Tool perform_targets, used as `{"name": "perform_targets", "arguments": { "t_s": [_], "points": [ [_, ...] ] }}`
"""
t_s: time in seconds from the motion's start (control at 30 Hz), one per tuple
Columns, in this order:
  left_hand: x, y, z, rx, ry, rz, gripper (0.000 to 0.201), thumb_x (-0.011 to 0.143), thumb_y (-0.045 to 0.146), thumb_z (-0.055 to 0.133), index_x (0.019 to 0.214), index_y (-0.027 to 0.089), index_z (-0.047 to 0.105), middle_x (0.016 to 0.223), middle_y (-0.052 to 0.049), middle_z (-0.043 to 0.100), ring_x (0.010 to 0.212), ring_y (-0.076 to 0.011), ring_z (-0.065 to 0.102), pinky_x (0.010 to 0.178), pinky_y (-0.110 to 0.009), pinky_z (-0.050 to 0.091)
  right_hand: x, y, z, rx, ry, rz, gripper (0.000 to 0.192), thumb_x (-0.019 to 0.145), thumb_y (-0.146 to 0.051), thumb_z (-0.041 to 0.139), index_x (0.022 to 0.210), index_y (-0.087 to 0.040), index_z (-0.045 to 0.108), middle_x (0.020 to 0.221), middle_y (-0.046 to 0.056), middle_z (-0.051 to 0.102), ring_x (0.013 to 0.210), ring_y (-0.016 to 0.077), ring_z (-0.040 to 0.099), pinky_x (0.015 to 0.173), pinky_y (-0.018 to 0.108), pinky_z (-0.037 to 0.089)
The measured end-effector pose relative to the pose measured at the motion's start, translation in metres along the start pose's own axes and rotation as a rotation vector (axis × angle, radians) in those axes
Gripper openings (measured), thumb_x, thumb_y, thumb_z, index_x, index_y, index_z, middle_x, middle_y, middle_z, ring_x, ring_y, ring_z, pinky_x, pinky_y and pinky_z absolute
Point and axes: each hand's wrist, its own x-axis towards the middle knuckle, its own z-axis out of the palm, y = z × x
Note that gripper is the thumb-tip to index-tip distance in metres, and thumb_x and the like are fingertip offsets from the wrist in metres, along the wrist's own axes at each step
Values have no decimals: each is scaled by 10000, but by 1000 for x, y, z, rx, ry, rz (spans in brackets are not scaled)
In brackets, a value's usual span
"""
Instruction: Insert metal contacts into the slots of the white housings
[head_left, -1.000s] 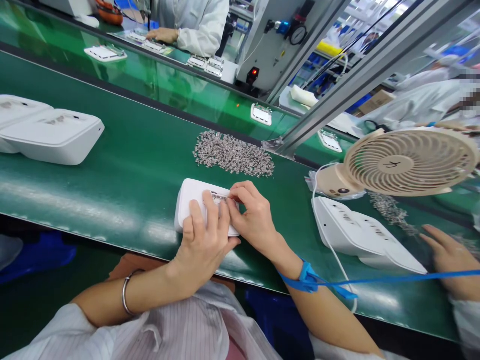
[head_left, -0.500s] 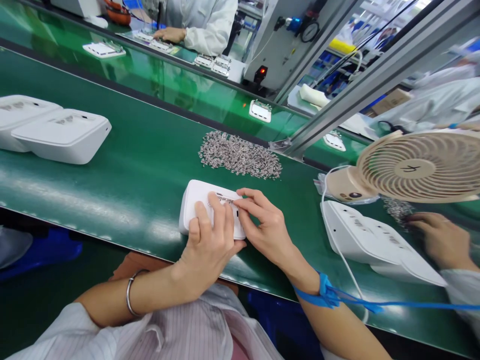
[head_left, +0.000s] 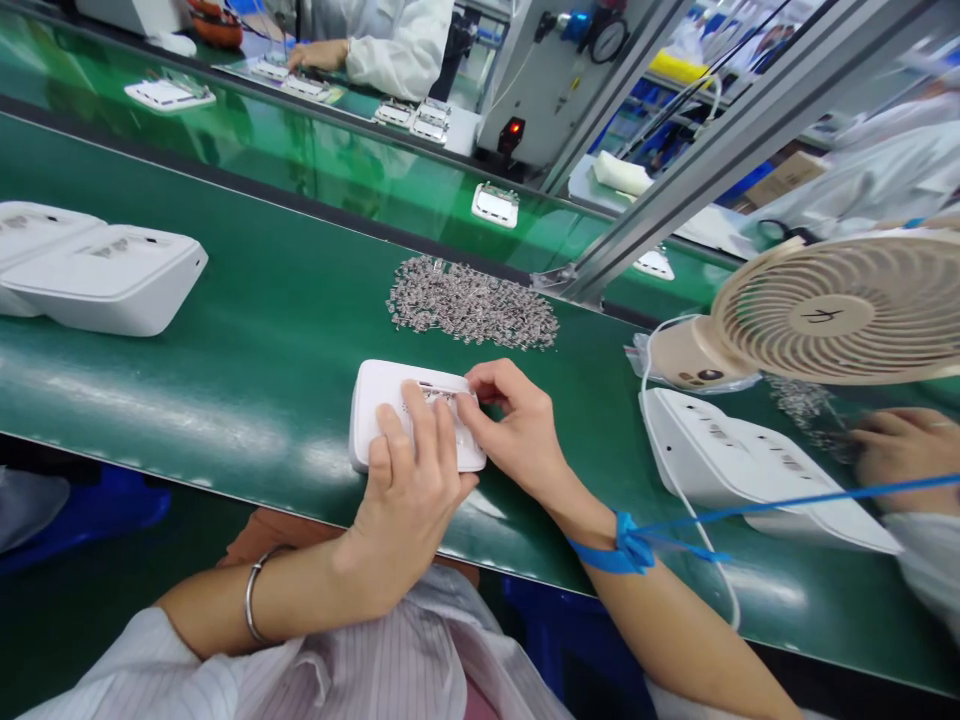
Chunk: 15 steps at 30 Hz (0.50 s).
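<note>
A white plastic housing (head_left: 375, 400) with rounded corners lies on the green work surface in front of me. My left hand (head_left: 412, 490) grips it, fingers across its top and thumb along the near right side. At the housing's right end, my right hand (head_left: 517, 425) has thumb and bent fingers drawn together over a recess in the top. Small metal pieces show in that recess between the hands. Whatever the right fingertips pinch is hidden. Just beyond the housing spreads a pile of small metal clips (head_left: 472, 305).
White housings stand at left (head_left: 112, 275) and right (head_left: 750, 475). A beige fan (head_left: 825, 310) and its white cable are at right, near a co-worker's blurred hand (head_left: 907, 455). A metal post (head_left: 675, 150) rises behind; white frames (head_left: 495, 205) lie on the belt beyond.
My right fingers have bent and drawn closer together at the recess; the thumb has moved left over it. The white frames on the far belt appear shifted left. The co-worker's hand at right has moved.
</note>
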Motion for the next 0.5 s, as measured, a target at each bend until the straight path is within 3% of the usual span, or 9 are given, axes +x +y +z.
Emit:
{"name": "perform_targets", "arguments": {
  "t_s": [0.1,0.2,0.3,0.37,0.5],
  "points": [
    [-2,-7,-7,74,-31,93,539,855,259,466,1340,36,388,1373,-229,398,1128,-369,483,844,-420,389,4,3,4,57,13,73,67,763,-197,540,703,-196,510,759,10,561,637,119,495,595,269,445],
    [7,-21,-14,137,-60,145,468,840,248,465,1253,27,477,1285,-232,485,962,-321,548,734,-384,414,5,5,-4,40,92,141,71,769,-264,563,763,-193,559,756,10,579,638,125,520,623,283,452],
    [22,-41,-17,190,-141,-30,468,870,398,446,1092,1,558,974,-226,595,751,-280,551,595,-350,385,2,11,-30,-61,312,214,221,738,-366,617,871,-191,598,859,45,617,714,162,565,685,330,462],
    [29,-58,-16,198,-174,-189,547,866,500,425,1042,3,570,866,-203,587,744,-296,539,596,-357,376,-5,19,-54,-185,500,272,308,698,-414,649,909,-191,617,936,83,629,806,214,585,729,378,455],
    [28,-94,-11,89,-133,-261,564,852,565,390,1078,90,594,1059,-193,585,924,-365,504,727,-444,367,-33,46,-96,-424,764,426,333,612,-429,692,856,-206,648,986,166,637,928,336,585,733,470,434]
  ]
}}
